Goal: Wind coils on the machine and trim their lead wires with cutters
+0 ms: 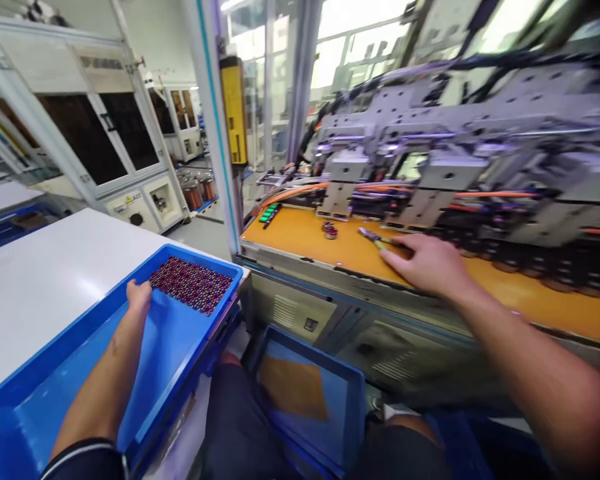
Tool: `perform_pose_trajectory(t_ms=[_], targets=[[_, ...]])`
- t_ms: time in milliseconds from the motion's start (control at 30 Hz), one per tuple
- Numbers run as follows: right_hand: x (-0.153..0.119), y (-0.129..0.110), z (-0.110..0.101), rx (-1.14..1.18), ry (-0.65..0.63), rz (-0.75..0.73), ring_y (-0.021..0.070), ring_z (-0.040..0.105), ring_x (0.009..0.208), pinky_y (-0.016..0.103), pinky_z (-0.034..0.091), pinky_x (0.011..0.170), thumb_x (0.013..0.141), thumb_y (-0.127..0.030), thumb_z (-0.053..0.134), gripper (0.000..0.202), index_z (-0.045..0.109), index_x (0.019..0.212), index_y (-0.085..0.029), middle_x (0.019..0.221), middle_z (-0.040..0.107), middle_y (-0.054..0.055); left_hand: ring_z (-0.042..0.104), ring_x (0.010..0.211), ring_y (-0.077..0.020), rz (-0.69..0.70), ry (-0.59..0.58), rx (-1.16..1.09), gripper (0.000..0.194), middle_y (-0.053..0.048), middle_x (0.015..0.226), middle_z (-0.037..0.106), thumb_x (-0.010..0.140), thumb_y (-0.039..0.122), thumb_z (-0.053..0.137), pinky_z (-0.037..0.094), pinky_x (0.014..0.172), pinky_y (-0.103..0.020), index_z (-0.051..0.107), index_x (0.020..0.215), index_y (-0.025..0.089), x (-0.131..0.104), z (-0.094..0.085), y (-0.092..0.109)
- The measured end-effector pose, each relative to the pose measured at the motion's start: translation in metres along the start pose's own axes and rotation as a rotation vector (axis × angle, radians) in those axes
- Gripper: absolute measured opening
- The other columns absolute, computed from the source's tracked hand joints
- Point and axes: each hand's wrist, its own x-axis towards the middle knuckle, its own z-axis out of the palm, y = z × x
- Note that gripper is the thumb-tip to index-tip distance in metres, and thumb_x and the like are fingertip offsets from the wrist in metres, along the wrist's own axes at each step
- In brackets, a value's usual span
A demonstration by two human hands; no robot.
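Note:
My left hand reaches into a long blue tray. Its fingers are closed at the near edge of a block of tightly packed small round parts, dark with red and blue specks; whatever they grip is hidden. On the orange work surface of the machine, my right hand has thumb and fingers around the handles of a pair of pliers, whose jaws point left. Left of the pliers lie a few small round copper-and-red parts.
Behind my right hand stands a row of metal machine heads with orange hoses. A green-and-black strip lies at the surface's left end. Below, a second blue tray holds brown sheet material. A white table supports the long tray.

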Motion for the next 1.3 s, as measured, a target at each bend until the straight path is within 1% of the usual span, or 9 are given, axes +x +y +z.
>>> perform_pose_trajectory(t_ms=[100, 200, 300, 433, 567, 800, 1100, 1233, 1300], targets=[[0.003, 0.002, -0.001, 0.02, -0.02, 0.009, 0.0222, 0.061, 0.111, 0.037, 0.046, 0.097, 0.094, -0.037, 0.056, 0.035, 0.066, 0.116, -0.011, 0.122, 0.065, 0.014, 0.058, 0.119, -0.0233, 0.254, -0.172, -0.005, 0.052, -0.011, 0.133, 0.058, 0.087, 0.021, 0.067, 0.048, 0.101, -0.042, 0.049, 0.135, 0.017, -0.036, 0.029, 0.065], [0.004, 0.007, 0.002, 0.041, -0.033, 0.016, 0.0214, 0.06, 0.11, 0.044, 0.048, 0.098, 0.094, -0.037, 0.059, 0.031, 0.063, 0.114, -0.014, 0.119, 0.063, 0.009, 0.064, 0.109, -0.0161, 0.508, -0.46, -0.011, 0.048, -0.003, 0.119, 0.069, 0.077, 0.018, 0.076, 0.049, 0.096, -0.026, 0.061, 0.123, 0.023, -0.091, 0.084, 0.129], [0.001, 0.006, -0.003, 0.053, -0.047, -0.009, 0.0208, 0.061, 0.107, 0.044, 0.051, 0.095, 0.096, -0.038, 0.057, 0.03, 0.062, 0.114, -0.014, 0.117, 0.063, 0.009, 0.068, 0.094, -0.0165, 0.624, -0.672, 0.019, 0.046, -0.002, 0.1, 0.073, 0.071, 0.019, 0.081, 0.052, 0.091, -0.029, 0.066, 0.114, 0.02, -0.15, 0.141, 0.176], [-0.003, 0.001, -0.013, 0.035, -0.035, -0.036, 0.0199, 0.062, 0.103, 0.041, 0.054, 0.091, 0.096, -0.037, 0.057, 0.03, 0.061, 0.115, -0.014, 0.116, 0.062, 0.008, 0.066, 0.098, -0.0214, 0.646, -0.712, 0.035, 0.036, -0.008, 0.109, 0.068, 0.089, 0.032, 0.065, 0.053, 0.091, -0.045, 0.061, 0.119, 0.015, -0.205, 0.186, 0.21], [0.0, 0.002, -0.014, 0.047, 0.008, -0.049, 0.02, 0.062, 0.103, 0.041, 0.054, 0.09, 0.096, -0.037, 0.058, 0.031, 0.06, 0.117, -0.015, 0.118, 0.061, 0.009, 0.062, 0.11, -0.0245, 0.601, -0.64, 0.012, 0.036, -0.01, 0.121, 0.063, 0.091, 0.035, 0.061, 0.05, 0.095, -0.048, 0.058, 0.121, 0.016, -0.221, 0.202, 0.221], [0.005, 0.009, -0.004, 0.175, 0.048, -0.043, 0.0204, 0.061, 0.104, 0.042, 0.054, 0.09, 0.095, -0.037, 0.058, 0.031, 0.06, 0.117, -0.014, 0.118, 0.061, 0.009, 0.068, 0.09, -0.0212, 0.513, -0.653, -0.184, 0.053, -0.008, 0.104, 0.066, 0.081, 0.024, 0.07, 0.054, 0.087, -0.042, 0.049, 0.129, 0.015, -0.211, 0.177, 0.203], [-0.017, -0.003, -0.029, 0.285, 0.218, -0.114, 0.0242, 0.056, 0.119, 0.047, 0.047, 0.103, 0.094, -0.027, 0.061, 0.03, 0.06, 0.119, -0.012, 0.127, 0.059, 0.012, 0.072, 0.092, -0.0191, 0.307, -0.777, -0.706, 0.064, -0.008, 0.1, 0.071, 0.064, 0.03, 0.081, 0.058, 0.086, -0.035, 0.051, 0.119, 0.018, -0.251, 0.079, 0.131], [-0.095, -0.028, -0.062, 0.397, 0.358, -0.255, 0.0216, 0.057, 0.12, 0.037, 0.045, 0.107, 0.093, -0.028, 0.061, 0.037, 0.056, 0.126, -0.01, 0.128, 0.061, 0.015, 0.071, 0.097, -0.0165, 0.615, -0.758, -0.753, 0.057, -0.006, 0.105, 0.073, 0.069, 0.014, 0.081, 0.059, 0.086, -0.029, 0.057, 0.12, 0.021, -0.28, 0.036, 0.1], [-0.14, -0.041, -0.077, 0.476, 0.498, -0.625, 0.0215, 0.064, 0.109, 0.034, 0.051, 0.098, 0.091, -0.026, 0.064, 0.034, 0.058, 0.121, -0.011, 0.117, 0.068, 0.014, 0.071, 0.097, -0.0146, 0.85, -0.717, -0.739, 0.06, -0.005, 0.107, 0.073, 0.072, 0.004, 0.077, 0.06, 0.085, -0.026, 0.056, 0.125, 0.023, -0.291, 0.022, 0.089]])
